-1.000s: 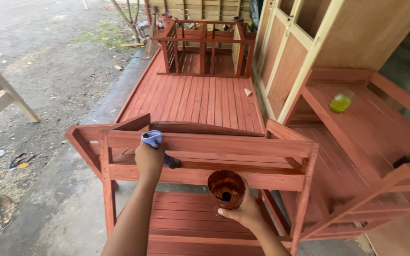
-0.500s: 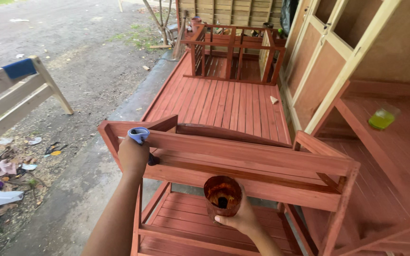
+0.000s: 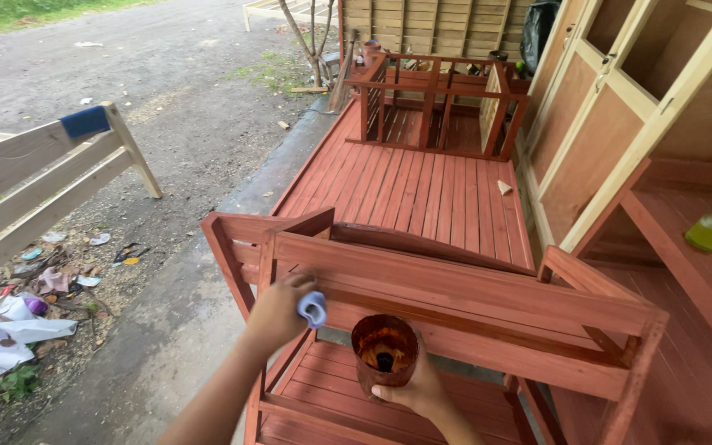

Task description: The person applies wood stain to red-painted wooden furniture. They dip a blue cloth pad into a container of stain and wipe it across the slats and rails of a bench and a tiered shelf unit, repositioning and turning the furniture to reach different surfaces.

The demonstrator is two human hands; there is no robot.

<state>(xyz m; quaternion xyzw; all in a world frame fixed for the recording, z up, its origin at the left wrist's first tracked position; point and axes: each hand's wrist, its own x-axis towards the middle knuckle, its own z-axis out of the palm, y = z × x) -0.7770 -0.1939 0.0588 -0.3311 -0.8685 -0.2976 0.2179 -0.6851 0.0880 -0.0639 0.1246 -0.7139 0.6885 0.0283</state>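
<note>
Stain-brown cup (image 3: 384, 348) (right hand (image 3: 419, 392))

Flat overcast daylight from open yard at left, I see no hard shadows. Red-stained slats (image 3: 422, 189) evenly lit, mild sheen. Wide-angle bend at frame edges. Left hand (image 3: 278, 311) slightly motion-blurred; far background soft, gravel (image 3: 125, 82) bright.

The left hand (image 3: 278, 311) presses a blue cloth (image 3: 313, 308) against the red wooden rail (image 3: 471, 288); the right hand (image 3: 418, 391) holds a stained cup (image 3: 384, 353).
</note>
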